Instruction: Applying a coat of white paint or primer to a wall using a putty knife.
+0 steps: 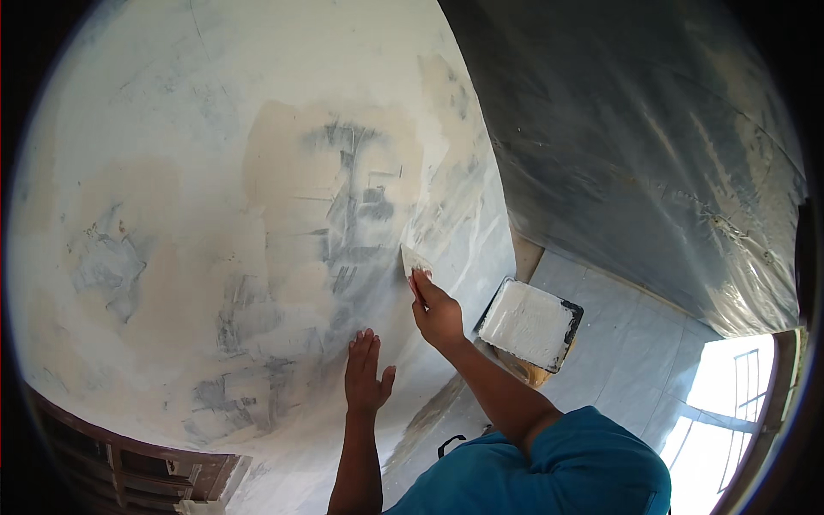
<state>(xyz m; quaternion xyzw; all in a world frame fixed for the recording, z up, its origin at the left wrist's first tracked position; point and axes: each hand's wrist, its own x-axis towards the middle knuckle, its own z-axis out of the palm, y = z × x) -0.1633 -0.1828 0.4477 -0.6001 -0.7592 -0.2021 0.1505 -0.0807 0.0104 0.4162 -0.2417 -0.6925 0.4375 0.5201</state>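
My right hand (440, 314) grips the handle of a putty knife (416, 260), whose broad blade lies against the wall (302, 174). White compound coats part of the blade. Lower and to the left, my left hand (367, 376) rests its palm side on the wall, fingers extended and holding nothing. Around both hands the wall carries cream, white and grey patches of filler with dark streaks. To the right of my right forearm sits a black rectangular tray (571, 328) filled with smooth white compound (524, 318).
The tray rests on a yellowish support (537, 374) above grey floor tiles (618, 341). Plastic sheeting (618, 154) hangs on the right. A dark brown window frame (174, 473) is set at lower left. Bright light falls on the floor (727, 399) at lower right.
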